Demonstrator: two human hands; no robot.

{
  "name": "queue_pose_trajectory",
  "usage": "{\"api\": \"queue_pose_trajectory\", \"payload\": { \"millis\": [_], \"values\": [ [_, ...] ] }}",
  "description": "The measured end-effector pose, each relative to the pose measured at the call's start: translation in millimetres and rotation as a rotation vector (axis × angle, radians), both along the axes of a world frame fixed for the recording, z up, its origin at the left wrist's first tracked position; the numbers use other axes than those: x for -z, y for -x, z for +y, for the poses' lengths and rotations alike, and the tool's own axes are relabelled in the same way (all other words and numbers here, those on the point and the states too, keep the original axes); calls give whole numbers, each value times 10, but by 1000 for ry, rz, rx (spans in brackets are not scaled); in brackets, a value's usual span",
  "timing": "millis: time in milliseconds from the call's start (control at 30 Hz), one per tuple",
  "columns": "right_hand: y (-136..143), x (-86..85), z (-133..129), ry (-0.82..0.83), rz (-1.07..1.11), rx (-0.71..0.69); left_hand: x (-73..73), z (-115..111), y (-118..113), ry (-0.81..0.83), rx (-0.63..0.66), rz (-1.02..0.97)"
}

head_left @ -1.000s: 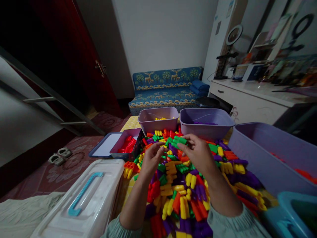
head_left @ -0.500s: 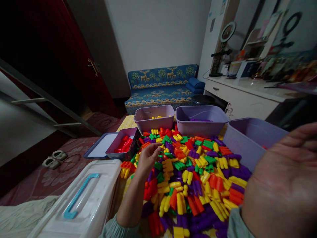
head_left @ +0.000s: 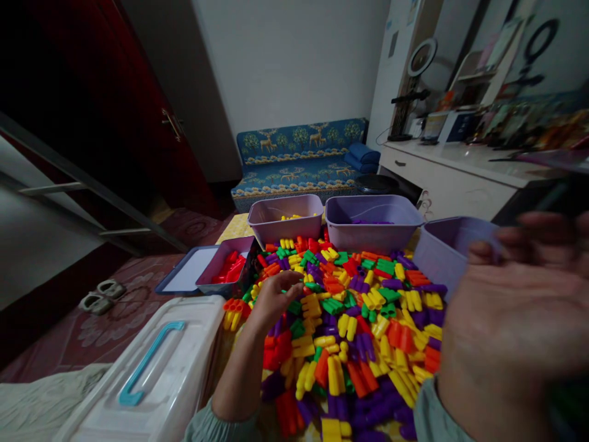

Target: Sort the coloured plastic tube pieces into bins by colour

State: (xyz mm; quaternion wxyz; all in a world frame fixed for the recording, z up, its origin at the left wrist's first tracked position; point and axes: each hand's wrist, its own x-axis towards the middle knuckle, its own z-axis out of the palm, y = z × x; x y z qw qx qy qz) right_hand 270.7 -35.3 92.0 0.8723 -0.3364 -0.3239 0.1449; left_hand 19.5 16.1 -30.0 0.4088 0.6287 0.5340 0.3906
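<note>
Plastic pieces (head_left: pixel 350 331) in yellow, green, orange, red and purple lie in a wide heap on the table. My left hand (head_left: pixel 275 299) is over the left part of the heap, fingers bent and apart, holding nothing visible. Large and close to the camera at the right, my right hand (head_left: pixel 515 307) has its palm turned up and its fingers apart, with nothing in it. It partly hides the right purple bin (head_left: pixel 437 252). Behind the heap stand a bin with yellow pieces (head_left: pixel 288 228) and a bin with purple pieces (head_left: pixel 375 233).
A box with red pieces (head_left: pixel 225 270) sits at the left beside a flat lid (head_left: pixel 189 270). Nearer is a white storage box (head_left: pixel 175 362) with a blue handle. Beyond the table are a blue sofa (head_left: pixel 299 175) and a white dresser (head_left: pixel 451 175).
My right hand has shifted slightly left and its fingers have moved, uncovering part of the right side. My left hand has lowered slightly, with its fingers a little more spread.
</note>
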Motion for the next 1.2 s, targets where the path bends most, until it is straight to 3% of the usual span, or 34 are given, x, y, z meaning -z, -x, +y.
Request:
{"api": "queue_pose_trajectory", "payload": {
  "millis": [67, 167, 267, 333, 400, 633, 767, 933, 1200],
  "values": [
    [158, 93, 190, 50, -170, -116, -36, -52, 16, -37, 102, 193],
    [347, 437, 433, 443, -707, -425, -101, -133, -1, -98, 227, 425],
    [487, 786, 549, 800, -1374, -519, -135, -178, -59, -144, 254, 571],
    [565, 924, 555, 917, -1616, -542, -128, -185, -102, -140, 227, 612],
    [628, 980, 533, 938, -1714, -551, -100, -178, -132, -129, 198, 642],
    [736, 1044, 554, 894, -1687, -514, 41, -96, -153, -171, 85, 567],
    [770, 1111, 642, 902, -1517, -528, 48, -59, -177, -178, 52, 282],
    [775, 1093, 671, 782, -1308, -583, 29, -39, -194, -54, 52, -35],
    [795, 1055, 675, 691, -1005, -716, 56, 31, -178, 109, -55, -422]
  ]
}}
